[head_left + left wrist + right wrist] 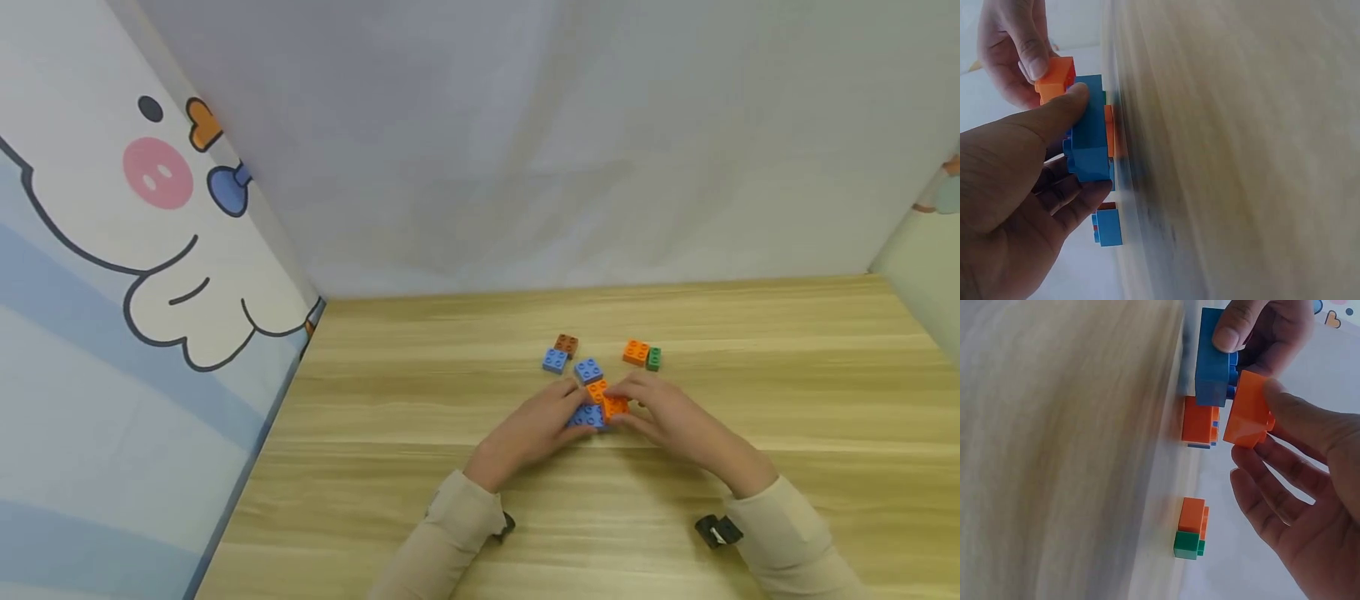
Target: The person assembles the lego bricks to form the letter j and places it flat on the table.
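My left hand [536,423] pinches a long blue building brick [1092,131] by its sides, thumb on the near face and fingers on the far one. The brick's studs show on top in the head view. My right hand [678,418] grips an orange brick [1249,411] between thumb and fingers. This orange brick is slightly tilted and sits over the right end of the blue brick's studs. Just behind the held bricks lies another orange brick [597,389], partly hidden by them, with a small blue brick [588,370] beyond it.
Further back on the wooden table [390,433], a brown brick [567,344] stands beside a blue brick [555,361]. To their right, an orange brick [636,352] adjoins a narrow green brick [654,359]. A pale curtain [480,167] hangs behind the table.
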Demonstrator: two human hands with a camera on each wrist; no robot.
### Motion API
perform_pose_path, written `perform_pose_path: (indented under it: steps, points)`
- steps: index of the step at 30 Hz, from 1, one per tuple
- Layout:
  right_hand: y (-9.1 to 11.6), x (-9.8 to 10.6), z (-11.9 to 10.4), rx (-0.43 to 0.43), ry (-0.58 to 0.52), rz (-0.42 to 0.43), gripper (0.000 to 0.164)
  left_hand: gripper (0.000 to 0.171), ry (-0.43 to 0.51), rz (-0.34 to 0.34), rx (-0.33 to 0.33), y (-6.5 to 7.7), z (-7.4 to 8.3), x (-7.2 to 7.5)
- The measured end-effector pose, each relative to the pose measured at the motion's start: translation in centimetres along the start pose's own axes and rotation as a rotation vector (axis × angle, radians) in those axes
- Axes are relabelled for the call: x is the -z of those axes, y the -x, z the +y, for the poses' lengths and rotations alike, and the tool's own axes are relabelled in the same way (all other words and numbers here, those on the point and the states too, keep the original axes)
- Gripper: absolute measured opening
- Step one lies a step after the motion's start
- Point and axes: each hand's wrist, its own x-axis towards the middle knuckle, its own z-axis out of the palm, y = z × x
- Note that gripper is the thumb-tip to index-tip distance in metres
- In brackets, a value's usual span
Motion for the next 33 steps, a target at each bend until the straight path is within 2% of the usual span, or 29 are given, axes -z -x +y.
perform_pose_path:
  steps: [10,18,33]
  points:
    - [-0.2,-0.9,0.2,-0.012,-0.011,-0.028,0.026,0.044,0.027,-0.029,0.005,-0.1,-0.4,-0.7]
    - [-0.3,-1.3,0.3,0.002,0.002,-0.015,0.027,0.046,0.028,-0.029,0.011,-0.2,-0.4,-0.7]
    - [-0.6,-1.5,-0.4,0.009,0.085,-0.008,0.027,0.046,0.089,-0.033,0.039,-0.4,-0.6,-0.7]
